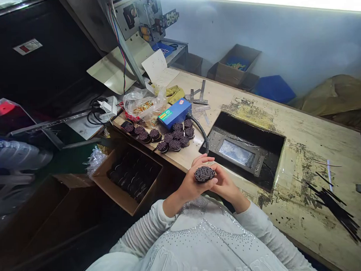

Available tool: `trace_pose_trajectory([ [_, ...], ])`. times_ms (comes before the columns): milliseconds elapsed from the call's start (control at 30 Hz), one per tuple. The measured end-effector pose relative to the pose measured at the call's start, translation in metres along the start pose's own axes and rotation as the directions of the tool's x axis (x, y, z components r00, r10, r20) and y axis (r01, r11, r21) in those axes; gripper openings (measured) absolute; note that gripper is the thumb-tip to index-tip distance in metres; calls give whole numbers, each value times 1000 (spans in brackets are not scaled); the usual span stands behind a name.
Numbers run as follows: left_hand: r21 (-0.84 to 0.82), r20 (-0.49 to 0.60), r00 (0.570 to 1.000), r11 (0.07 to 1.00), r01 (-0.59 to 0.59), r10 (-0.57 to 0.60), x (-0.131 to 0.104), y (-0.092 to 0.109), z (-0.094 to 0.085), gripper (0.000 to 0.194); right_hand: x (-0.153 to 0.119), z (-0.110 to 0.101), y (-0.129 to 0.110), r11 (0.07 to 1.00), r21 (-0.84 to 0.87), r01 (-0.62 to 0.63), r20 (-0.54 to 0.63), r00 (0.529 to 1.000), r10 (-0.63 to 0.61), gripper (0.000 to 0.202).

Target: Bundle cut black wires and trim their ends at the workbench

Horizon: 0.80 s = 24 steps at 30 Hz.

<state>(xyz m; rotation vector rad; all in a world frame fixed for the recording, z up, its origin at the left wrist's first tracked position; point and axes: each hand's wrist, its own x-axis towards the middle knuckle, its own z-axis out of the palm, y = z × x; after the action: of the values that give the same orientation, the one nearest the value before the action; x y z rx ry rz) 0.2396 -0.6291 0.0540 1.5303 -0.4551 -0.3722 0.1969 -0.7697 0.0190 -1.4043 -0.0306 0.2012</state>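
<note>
A round dark bundle (204, 173) with a beaded-looking top is held in front of my chest, just off the table's near edge. My left hand (189, 184) is wrapped round it from the left and below. From the right, my right hand (226, 185) reaches it with bent fingers, its fingertips at the bundle's side. Several similar dark bundles (175, 145) stand on the table (181, 161) beyond my left hand, beside a blue box (176, 114).
A recess (266, 146) with a framed screen (236, 152) lies right of centre. Black rods (338, 213) are at the far right. A cardboard box (126, 208) of dark round items stands below left. Behind are a plastic bag (144, 103) and metal squares (201, 96).
</note>
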Motion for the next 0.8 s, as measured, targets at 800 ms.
trace_pose_trajectory([
  [800,-541,-8,843,712,449,-537,0,1,7,34,15,-6,-49,851,-519,73,-181,964,-193,24],
])
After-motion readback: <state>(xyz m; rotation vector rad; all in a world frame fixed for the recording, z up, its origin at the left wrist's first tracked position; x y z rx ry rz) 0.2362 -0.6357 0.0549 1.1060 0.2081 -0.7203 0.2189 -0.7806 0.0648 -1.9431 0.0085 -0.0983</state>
